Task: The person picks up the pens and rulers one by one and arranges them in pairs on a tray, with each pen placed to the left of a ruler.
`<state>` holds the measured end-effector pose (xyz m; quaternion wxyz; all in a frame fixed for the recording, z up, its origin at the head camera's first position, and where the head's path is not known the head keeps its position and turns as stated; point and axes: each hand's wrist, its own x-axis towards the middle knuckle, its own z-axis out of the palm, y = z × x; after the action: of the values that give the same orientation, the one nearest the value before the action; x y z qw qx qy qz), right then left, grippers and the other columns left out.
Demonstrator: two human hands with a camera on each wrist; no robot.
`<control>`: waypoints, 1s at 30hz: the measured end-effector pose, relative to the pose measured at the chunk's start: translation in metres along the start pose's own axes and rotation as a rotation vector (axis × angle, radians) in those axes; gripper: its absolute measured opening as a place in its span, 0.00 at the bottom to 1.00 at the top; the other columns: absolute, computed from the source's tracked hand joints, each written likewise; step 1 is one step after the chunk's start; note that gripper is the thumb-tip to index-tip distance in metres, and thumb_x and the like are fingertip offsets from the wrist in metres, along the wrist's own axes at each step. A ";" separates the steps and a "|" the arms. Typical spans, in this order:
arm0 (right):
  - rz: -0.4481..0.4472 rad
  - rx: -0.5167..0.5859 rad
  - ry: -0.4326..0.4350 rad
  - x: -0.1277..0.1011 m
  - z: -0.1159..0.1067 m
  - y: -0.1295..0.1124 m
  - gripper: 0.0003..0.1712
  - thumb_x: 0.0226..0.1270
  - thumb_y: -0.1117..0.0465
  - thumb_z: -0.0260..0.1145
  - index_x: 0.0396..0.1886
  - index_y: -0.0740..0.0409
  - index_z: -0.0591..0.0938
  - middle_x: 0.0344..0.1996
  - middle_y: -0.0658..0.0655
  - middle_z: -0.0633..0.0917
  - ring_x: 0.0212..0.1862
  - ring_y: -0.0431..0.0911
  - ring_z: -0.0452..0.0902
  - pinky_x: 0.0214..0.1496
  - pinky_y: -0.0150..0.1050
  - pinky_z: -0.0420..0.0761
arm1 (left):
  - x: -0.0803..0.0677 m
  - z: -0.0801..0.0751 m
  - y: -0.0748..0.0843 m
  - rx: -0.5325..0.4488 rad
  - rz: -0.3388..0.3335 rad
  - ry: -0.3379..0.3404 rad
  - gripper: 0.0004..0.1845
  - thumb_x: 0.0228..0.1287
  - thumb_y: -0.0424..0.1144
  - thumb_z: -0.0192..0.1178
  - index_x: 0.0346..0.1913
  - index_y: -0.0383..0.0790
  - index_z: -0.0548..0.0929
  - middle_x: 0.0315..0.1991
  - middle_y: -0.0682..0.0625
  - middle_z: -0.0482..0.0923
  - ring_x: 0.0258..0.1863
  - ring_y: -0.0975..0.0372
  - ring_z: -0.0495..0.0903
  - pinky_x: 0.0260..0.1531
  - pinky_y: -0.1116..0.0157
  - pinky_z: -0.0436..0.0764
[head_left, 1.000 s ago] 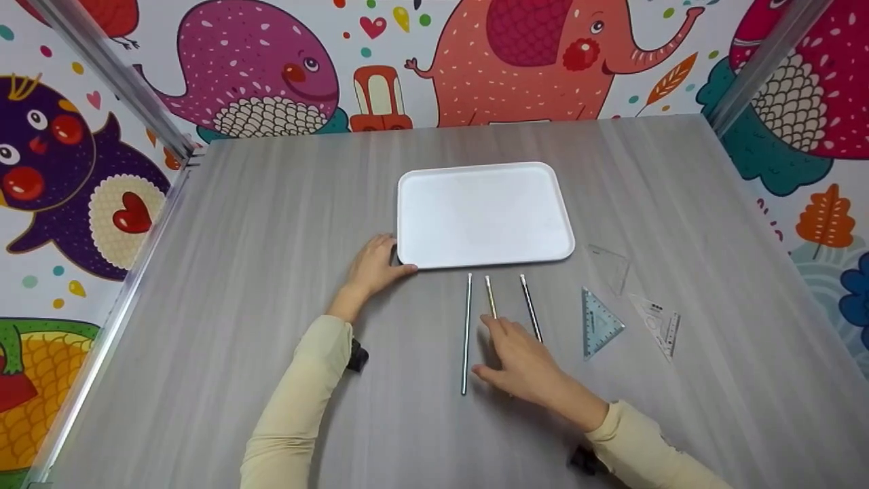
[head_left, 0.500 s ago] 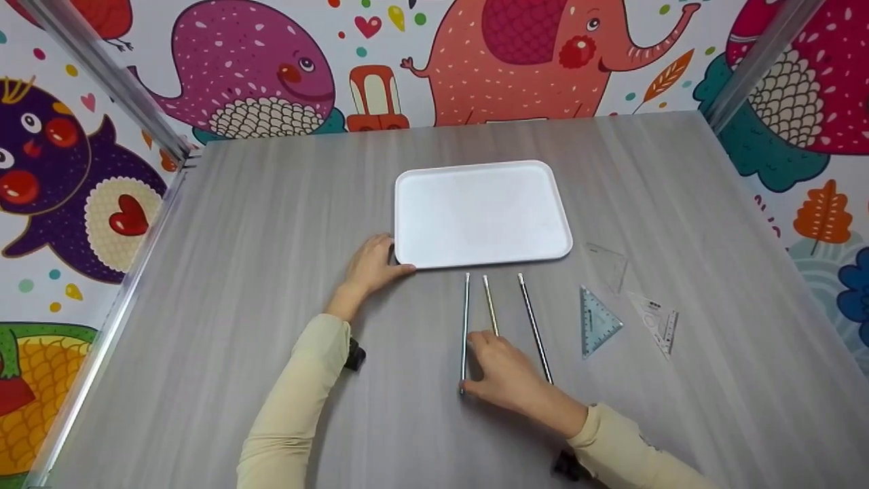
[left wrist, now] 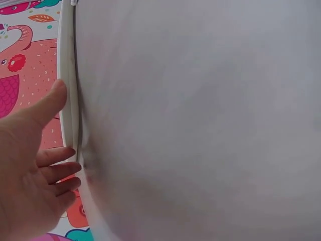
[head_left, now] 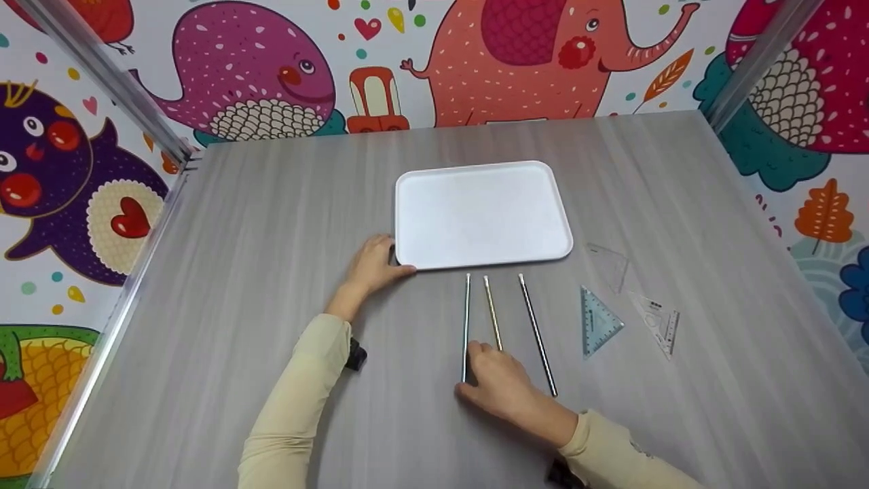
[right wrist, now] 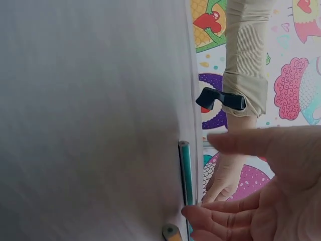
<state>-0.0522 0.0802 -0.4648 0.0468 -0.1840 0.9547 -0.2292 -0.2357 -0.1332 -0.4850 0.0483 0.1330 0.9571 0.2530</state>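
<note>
Your right hand (head_left: 501,388) lies with relaxed, uncurled fingers at the near end of the green pencil (head_left: 466,326), gripping nothing; pinch that end cleanly, clear of the yellow pencil (head_left: 492,311) just beside it. Farther off, your left hand (head_left: 372,266) rests flat-fingered against the white tray (head_left: 482,213), steadying its corner.
</note>
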 end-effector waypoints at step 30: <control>0.024 -0.030 0.089 -0.004 0.012 -0.003 0.16 0.39 0.78 0.65 0.33 0.75 0.75 0.23 0.65 0.79 0.26 0.57 0.79 0.22 0.45 0.78 | 0.001 0.002 0.001 -0.069 0.051 -0.009 0.32 0.50 0.45 0.67 0.53 0.26 0.72 0.53 0.33 0.71 0.57 0.46 0.66 0.59 0.54 0.62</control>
<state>-0.0452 0.0741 -0.4744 0.0043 -0.1628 0.9613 -0.2223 -0.2360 -0.1313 -0.4859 0.0508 0.1571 0.9438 0.2863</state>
